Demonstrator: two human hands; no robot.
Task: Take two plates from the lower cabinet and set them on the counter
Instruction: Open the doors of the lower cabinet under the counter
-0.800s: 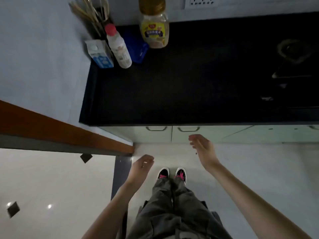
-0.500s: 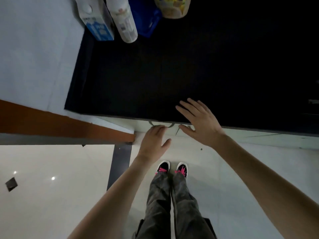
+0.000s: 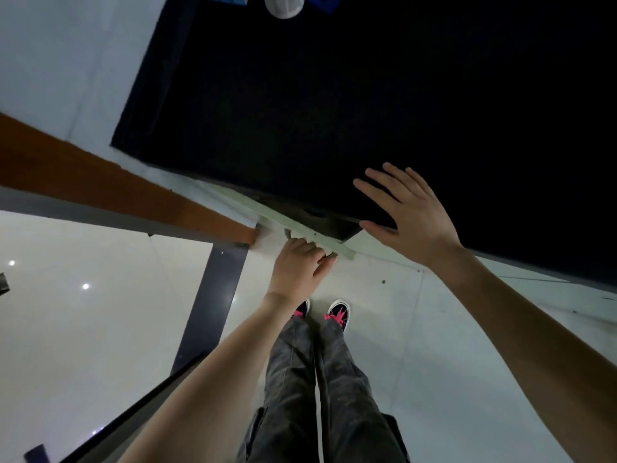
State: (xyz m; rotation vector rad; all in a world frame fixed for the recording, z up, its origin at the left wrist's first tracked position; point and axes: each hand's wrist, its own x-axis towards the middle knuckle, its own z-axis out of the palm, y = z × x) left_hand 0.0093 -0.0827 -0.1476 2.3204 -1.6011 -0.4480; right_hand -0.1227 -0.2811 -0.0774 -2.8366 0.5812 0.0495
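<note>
Left hand [image 3: 297, 262] fingers clamp the ajar cabinet door [image 3: 293, 222] handle; right hand [image 3: 405, 217], fingers spread, hovers over the counter [image 3: 334, 95].

The counter [image 3: 334, 111] fills the top and right, and a bottle [image 3: 283, 6] stands at its far edge. Under the counter's front edge the cabinet door [image 3: 300, 225] swings out to the left, with the left hand [image 3: 297, 265] wrapped on its handle and the right hand [image 3: 407, 215] spread flat just to the right, over the counter's edge. The floor [image 3: 434, 329] lies below, with two shoes [image 3: 339, 312] side by side in front of the cabinet.
</note>
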